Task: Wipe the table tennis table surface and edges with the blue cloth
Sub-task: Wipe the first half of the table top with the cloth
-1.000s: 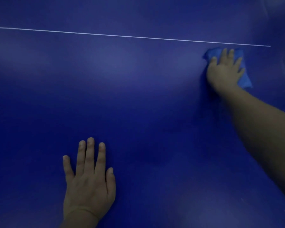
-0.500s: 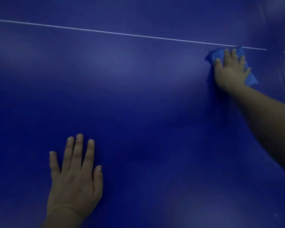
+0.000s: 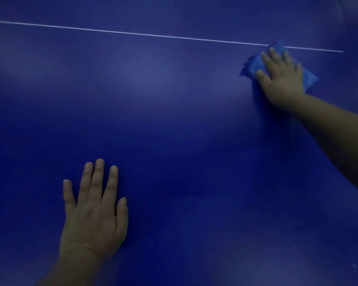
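The wipe is under way on the flat top of the counter [image 3: 163, 124], and how much of it is already clean cannot be told; the dim blue surface looks much the same all over, with faint pale specks near the lower right. No edge is in view, so the edges are judged still to do, along with whatever stretch lies beyond the white line [image 3: 132, 33]. The cloth [image 3: 310, 79] lies flat on the counter at the far right, its top corner touching the line. The right hand [image 3: 281, 79] presses on it, fingers [image 3: 274, 56] straight and a little apart, cloth showing on both sides of the hand. The left hand [image 3: 93, 215] rests flat near the front, fingers straight and slightly spread, well apart from the cloth
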Tool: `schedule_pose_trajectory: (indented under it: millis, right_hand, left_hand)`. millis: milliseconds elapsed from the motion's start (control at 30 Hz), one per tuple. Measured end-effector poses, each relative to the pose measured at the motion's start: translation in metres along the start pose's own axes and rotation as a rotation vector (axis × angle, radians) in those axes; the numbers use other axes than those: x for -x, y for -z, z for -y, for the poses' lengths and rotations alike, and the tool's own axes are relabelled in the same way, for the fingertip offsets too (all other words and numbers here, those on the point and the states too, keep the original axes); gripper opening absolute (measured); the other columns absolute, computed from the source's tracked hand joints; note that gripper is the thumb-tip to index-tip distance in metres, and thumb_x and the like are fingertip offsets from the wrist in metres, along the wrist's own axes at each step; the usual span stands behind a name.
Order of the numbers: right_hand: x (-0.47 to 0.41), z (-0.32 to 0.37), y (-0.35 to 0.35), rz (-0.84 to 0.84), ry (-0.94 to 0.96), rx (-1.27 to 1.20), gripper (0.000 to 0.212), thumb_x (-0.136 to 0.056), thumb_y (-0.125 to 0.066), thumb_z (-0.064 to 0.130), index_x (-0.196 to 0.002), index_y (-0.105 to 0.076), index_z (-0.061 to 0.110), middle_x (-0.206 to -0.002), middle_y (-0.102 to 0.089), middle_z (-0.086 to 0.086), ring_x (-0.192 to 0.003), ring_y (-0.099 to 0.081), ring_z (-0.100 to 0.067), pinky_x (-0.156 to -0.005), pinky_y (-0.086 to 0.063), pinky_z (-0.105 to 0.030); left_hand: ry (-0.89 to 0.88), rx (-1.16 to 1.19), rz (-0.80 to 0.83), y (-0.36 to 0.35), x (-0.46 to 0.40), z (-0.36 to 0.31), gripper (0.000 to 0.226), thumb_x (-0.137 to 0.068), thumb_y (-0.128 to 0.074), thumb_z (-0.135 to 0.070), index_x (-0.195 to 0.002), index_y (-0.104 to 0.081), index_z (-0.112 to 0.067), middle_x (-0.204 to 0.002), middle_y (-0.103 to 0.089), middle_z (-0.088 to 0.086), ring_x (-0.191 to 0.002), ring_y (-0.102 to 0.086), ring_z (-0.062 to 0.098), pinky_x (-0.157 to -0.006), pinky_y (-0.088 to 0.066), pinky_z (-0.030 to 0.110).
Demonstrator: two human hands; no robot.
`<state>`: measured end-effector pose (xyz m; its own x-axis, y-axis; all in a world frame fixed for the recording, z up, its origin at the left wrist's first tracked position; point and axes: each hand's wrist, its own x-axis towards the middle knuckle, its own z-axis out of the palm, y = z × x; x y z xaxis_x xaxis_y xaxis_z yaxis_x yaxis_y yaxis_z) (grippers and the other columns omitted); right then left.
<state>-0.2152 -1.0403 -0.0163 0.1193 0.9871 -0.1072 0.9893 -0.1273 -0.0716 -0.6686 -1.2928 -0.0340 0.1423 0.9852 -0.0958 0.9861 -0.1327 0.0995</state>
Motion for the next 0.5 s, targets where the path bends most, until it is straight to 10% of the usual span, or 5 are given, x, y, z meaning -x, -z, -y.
schedule_pose_trajectory:
  millis: [267, 333, 500]
  right_hand:
    - [0.244, -0.010, -0.026, 0.133, 0.929, 0.131, 0.054, -0.104, -0.033, 0.054, -0.150, -0.040, 0.028, -0.161, -0.032, -0.005, -0.150, -0.023, -0.039, -0.117, -0.016, -0.064]
    - [0.197, -0.017, -0.025, 0.098, 0.840, 0.149, 0.058, -0.103, -0.026, 0.059, -0.152, -0.035, 0.029, -0.159, -0.035, -0.005, -0.148, -0.027, -0.038, -0.114, -0.021, -0.064]
    - [0.072, -0.006, -0.009, -0.031, -0.059, -0.058, 0.068, -0.098, -0.019, 0.065, -0.158, -0.022, 0.033, -0.168, -0.014, 0.005, -0.155, -0.007, -0.028, -0.120, -0.006, -0.060]
  left_hand:
    - [0.008, 0.003, 0.029, 0.001, 0.000, 0.000, 0.067, -0.098, -0.029, -0.041, -0.157, -0.020, -0.010, -0.167, -0.014, 0.013, -0.156, -0.008, 0.029, -0.123, 0.009, 0.052]
    - [0.006, -0.008, 0.033, 0.002, -0.001, -0.001, 0.067, -0.098, -0.028, -0.041, -0.157, -0.021, -0.009, -0.167, -0.015, 0.014, -0.156, -0.008, 0.029, -0.123, 0.010, 0.051]
    - [0.004, -0.017, 0.053, 0.004, 0.000, -0.002, 0.067, -0.100, -0.024, -0.043, -0.159, -0.018, -0.011, -0.168, -0.010, 0.011, -0.156, 0.000, 0.026, -0.122, 0.014, 0.048]
